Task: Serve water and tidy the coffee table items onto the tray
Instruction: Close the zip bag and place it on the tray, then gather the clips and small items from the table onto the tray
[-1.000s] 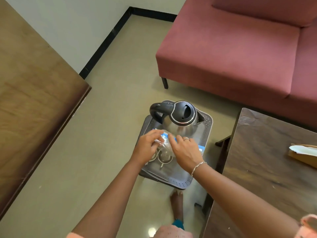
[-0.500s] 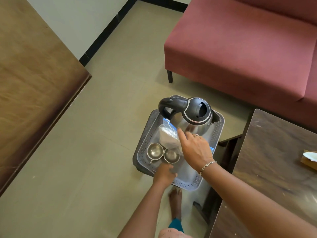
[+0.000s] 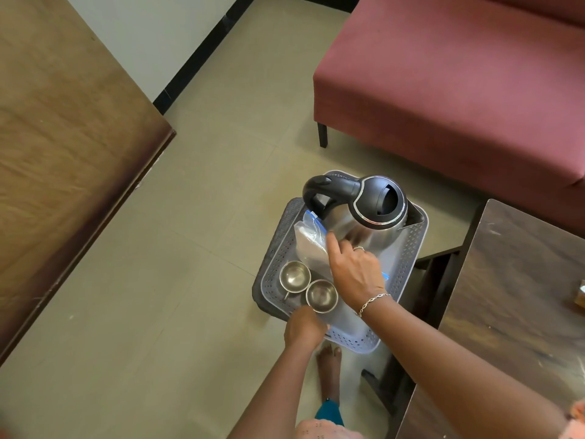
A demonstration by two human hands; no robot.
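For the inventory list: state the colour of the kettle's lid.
Black, ringed by a silver band; the kettle's lid shows best in the head view.

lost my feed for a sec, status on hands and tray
Left hand grips tray near rim. Right hand touches plastic bag by kettle. Steel cups in tray. Coffee table close on right.

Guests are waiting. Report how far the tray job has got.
Done: kettle, plastic bag and two steel cups sit on the tray. In hand: left hand grips the tray's near rim; right hand touches the bag. Left: cups look empty, so pouring.
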